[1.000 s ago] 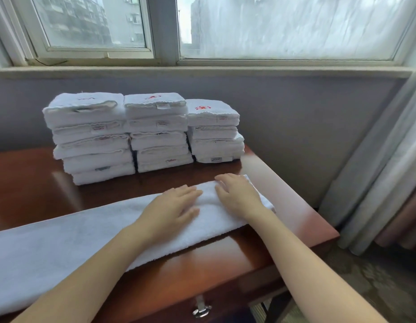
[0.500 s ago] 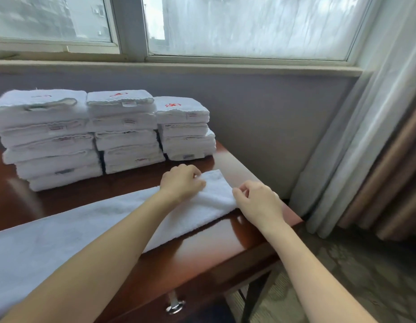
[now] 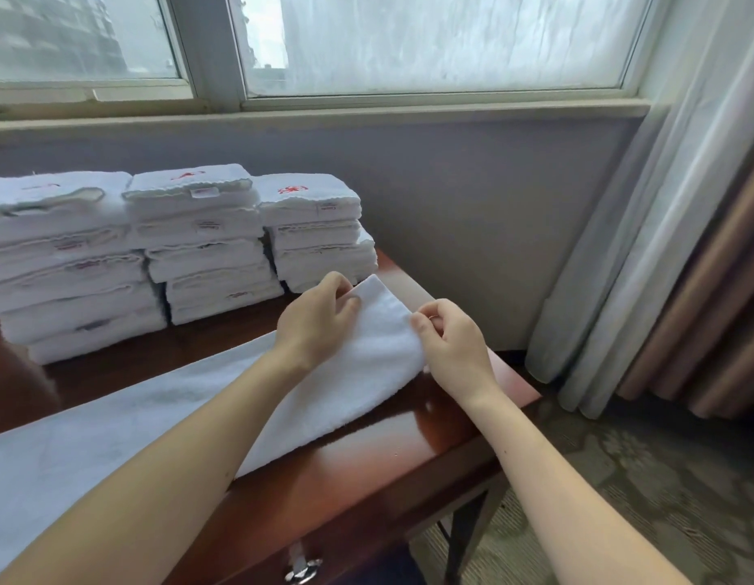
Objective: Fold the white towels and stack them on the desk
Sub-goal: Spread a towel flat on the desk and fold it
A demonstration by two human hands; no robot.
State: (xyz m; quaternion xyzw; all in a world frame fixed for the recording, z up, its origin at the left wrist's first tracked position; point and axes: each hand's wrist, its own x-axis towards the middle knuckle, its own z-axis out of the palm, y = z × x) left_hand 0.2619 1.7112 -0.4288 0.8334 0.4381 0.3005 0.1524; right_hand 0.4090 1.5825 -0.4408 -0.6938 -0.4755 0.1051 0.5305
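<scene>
A long white towel (image 3: 147, 420), folded into a narrow strip, lies across the dark red desk (image 3: 392, 453) from lower left to upper right. My left hand (image 3: 314, 320) pinches its far right corner and my right hand (image 3: 453, 344) pinches the near right corner. That end is lifted off the desk and curls upward. Three stacks of folded white towels (image 3: 189, 242) stand at the back of the desk under the window, some with red embroidery on top.
The desk's right edge (image 3: 523, 386) lies just beyond my right hand, with carpet floor (image 3: 645, 491) below. Curtains (image 3: 670, 255) hang at the right. A grey wall and window sill (image 3: 366, 116) are behind the stacks. A metal drawer pull (image 3: 301, 570) shows at the front.
Both hands went from lying flat on the towel's right end to pinching its two corners, and they have raised that end off the desk. The view shifted right.
</scene>
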